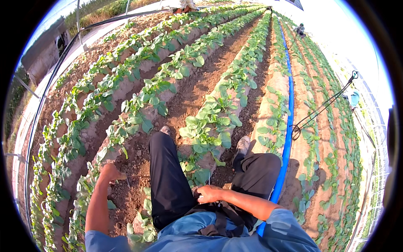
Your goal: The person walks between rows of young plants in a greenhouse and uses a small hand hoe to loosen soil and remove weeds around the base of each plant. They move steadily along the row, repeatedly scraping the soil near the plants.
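My left hand (112, 173) is at the lower left, beside a row of leafy green plants (88, 179). Its fingers are curled, and a thin light piece shows just below the fingertips; what it is cannot be told. Between my thighs, close to my waist, my right hand (209, 193) is closed around a small thing mostly hidden by the fingers. A thin pale rod (209, 178) rises just above that hand, in front of the leaves. Under and ahead of me runs a raised soil bed of leafy plants (204, 123), with one shoe on either side of it.
A blue hose (289, 104) runs lengthwise along the bed on my right. Past it stands a thin stake with looped black tubing (327, 104). More planted ridges lie on both sides. Another person (185, 5) is at the far top. A black pipe (59, 60) curves along the left.
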Demonstrator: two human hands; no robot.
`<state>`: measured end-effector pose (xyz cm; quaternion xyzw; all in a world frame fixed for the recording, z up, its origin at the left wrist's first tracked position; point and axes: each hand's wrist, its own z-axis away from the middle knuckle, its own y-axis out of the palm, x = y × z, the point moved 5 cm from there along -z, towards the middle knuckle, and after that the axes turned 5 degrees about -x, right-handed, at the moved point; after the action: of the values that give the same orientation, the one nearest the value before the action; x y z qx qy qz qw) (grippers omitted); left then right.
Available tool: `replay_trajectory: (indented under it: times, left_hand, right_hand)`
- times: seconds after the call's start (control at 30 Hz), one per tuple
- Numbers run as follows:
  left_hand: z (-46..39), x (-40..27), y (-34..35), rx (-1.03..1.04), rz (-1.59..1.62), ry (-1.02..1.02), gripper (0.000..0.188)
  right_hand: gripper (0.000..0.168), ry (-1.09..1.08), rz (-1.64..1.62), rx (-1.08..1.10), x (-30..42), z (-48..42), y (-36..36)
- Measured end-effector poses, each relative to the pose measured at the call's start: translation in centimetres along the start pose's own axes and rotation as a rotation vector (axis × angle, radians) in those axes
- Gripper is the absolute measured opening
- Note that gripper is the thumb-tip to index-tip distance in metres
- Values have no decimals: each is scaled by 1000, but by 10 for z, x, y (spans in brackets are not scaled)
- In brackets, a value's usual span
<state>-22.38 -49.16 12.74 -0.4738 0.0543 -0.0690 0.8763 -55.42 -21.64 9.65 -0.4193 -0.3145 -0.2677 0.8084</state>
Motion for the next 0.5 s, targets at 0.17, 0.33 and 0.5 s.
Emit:
replay_trajectory:
  times: [0.17, 0.33, 0.5]
  left_hand:
    - [9, -7, -4, 138, 95, -15, 33]
    - [10, -9, 2, 263, -224, -100, 30]
    - [-2, -27, 8, 134, -121, -154, 31]
  right_hand:
    - [32, 133, -14, 390, 15, -9, -6]
    - [41, 348, -578, 644, -10, -16, 19]
    - [48, 364, -727, 751, -26, -17, 35]
